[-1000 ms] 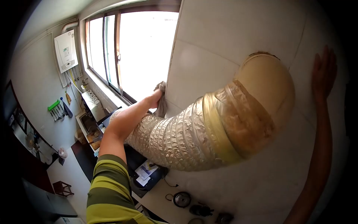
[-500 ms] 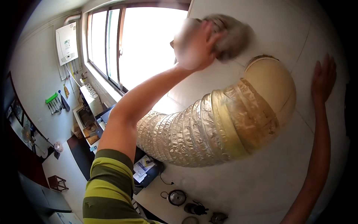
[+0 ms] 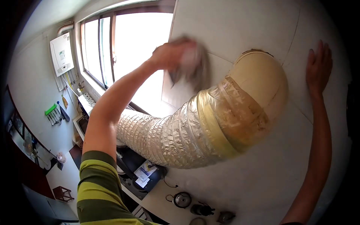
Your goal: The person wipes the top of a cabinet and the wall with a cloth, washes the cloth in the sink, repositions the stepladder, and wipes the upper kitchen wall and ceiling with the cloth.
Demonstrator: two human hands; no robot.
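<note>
My left hand [image 3: 172, 56], below a green striped sleeve, is pressed over a grey cloth [image 3: 201, 71] against the tiled wall [image 3: 232, 22] beside the window. Motion blurs the hand and cloth, and some fingers are hard to make out. Just right of the cloth, a beige pipe elbow [image 3: 262, 80] comes out of the wall. A crinkled silver foil duct [image 3: 161, 138] is joined to it with yellowish tape [image 3: 212, 129]. My right hand [image 3: 319, 67] lies flat on the wall to the right of the elbow, fingers stretched upward, holding nothing.
A sliding window [image 3: 140, 48] is at upper left, with a white boiler [image 3: 62, 54] beyond it. Below the duct are a black cooktop [image 3: 129, 182] with papers [image 3: 145, 172] and a counter with a kettle [image 3: 182, 200]. A wooden stool [image 3: 63, 194] stands on the floor.
My left hand has swept the cloth leftward and down along the wall, towards the window edge. My right hand stays flat on the wall; the view has shifted slightly.
</note>
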